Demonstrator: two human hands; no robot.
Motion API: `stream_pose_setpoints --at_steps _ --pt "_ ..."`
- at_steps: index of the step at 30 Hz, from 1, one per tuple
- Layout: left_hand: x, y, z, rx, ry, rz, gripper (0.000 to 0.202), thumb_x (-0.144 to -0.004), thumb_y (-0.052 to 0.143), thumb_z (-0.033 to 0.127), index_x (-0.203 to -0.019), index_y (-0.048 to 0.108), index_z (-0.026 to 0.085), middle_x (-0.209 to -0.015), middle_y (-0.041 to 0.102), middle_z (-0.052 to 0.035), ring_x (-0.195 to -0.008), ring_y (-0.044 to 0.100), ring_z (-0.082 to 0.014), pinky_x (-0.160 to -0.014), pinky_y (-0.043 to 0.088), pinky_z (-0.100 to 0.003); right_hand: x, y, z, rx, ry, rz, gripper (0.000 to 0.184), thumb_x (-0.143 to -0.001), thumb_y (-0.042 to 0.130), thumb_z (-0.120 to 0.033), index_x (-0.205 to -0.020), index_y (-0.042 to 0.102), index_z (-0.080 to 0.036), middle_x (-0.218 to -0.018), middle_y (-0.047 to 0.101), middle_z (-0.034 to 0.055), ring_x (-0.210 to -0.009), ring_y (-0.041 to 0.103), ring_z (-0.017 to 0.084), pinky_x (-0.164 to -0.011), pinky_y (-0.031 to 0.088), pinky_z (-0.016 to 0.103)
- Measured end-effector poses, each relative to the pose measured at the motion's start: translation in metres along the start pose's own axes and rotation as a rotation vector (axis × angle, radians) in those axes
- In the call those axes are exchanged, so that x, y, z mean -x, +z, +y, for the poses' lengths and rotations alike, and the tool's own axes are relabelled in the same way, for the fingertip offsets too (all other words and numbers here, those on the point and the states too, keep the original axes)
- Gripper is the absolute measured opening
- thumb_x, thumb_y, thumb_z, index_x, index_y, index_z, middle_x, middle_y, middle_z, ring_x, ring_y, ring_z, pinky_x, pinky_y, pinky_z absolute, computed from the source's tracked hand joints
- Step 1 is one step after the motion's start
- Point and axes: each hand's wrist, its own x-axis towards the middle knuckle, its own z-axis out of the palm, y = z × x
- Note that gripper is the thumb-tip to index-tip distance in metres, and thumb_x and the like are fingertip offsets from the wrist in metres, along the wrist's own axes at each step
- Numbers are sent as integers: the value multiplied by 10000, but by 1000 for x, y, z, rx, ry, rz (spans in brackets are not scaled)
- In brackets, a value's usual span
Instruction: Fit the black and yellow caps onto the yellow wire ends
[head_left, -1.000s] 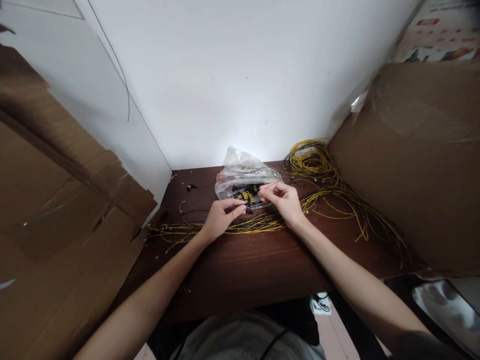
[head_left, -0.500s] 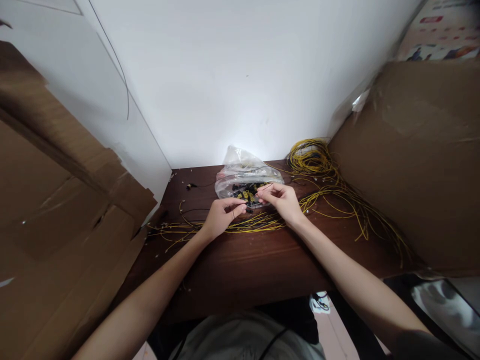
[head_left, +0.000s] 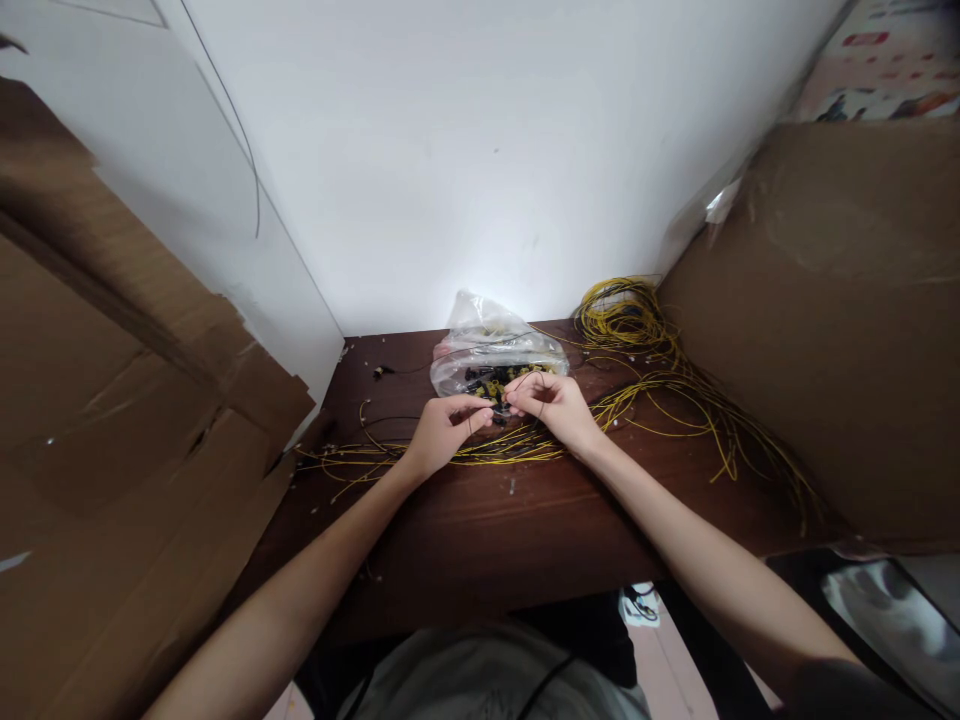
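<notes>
My left hand (head_left: 448,430) is closed in a pinch just in front of the plastic bag, thumb and forefinger on something small and dark that I cannot make out. Close to it on the right, my right hand (head_left: 553,408) pinches a thin black wire (head_left: 541,376), which shows above its fingers. The fingertips of both hands are a short gap apart. Behind them lies a clear plastic bag (head_left: 480,338) with small black and yellow parts (head_left: 487,388) at its mouth. Yellow and black wires (head_left: 517,458) run across the table beneath my hands.
A coil of yellow and black wire (head_left: 619,315) sits at the back right of the brown table (head_left: 465,540). Cardboard stands on the left (head_left: 135,400) and a large box (head_left: 840,330) on the right. A black connector (head_left: 381,372) lies at the back left, before a white wall (head_left: 480,150).
My right hand has moved slightly left and down, bringing its fingertips closer to my left hand. My left hand has stayed nearly in place. A small pale bit now shows on the front tabletop.
</notes>
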Motion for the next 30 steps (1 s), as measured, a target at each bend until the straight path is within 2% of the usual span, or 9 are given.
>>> stream_pose_setpoints --at_steps 5,12,18,22,25,30 --pt "0 0 0 -7 1 -6 282 -717 655 312 -891 691 92 -758 719 -87 -702 675 -190 -681 531 -288 1 1 -2 -15 31 54 280 -571 774 -397 -639 650 -155 -725 654 33 -557 563 104 -579 487 270" --pt "0 1 -1 18 -8 0 274 -702 672 304 -884 697 102 -717 713 -81 -660 662 -182 -638 521 -279 -1 -6 -1 -50 12 214 256 -579 766 -381 -666 663 -163 -731 658 42 -594 567 122 -569 478 265" --pt "1 0 2 3 -19 -3 273 -710 663 304 -875 693 88 -737 714 -83 -685 663 -178 -660 516 -273 0 -4 -2 -41 72 85 270 -587 764 -366 -734 674 -158 -677 648 19 -575 569 110 -585 476 260" --pt "1 0 1 26 -34 -11 280 -710 664 307 -889 690 93 -734 714 -75 -673 662 -174 -661 518 -277 1 0 -3 12 65 9 267 -579 772 -357 -707 669 -147 -632 628 9 -538 542 94 -557 454 246" --pt "1 1 1 18 -33 -6 258 -706 672 303 -860 695 98 -728 713 -73 -669 660 -173 -663 519 -281 1 0 -2 6 61 34 275 -564 778 -368 -681 664 -146 -666 638 18 -539 541 94 -559 458 253" --pt "1 1 1 23 -34 -3 270 -707 673 300 -888 696 101 -743 715 -79 -681 663 -175 -662 523 -281 -1 -4 0 -38 32 184 253 -572 770 -363 -681 669 -158 -724 651 31 -571 542 106 -570 470 263"
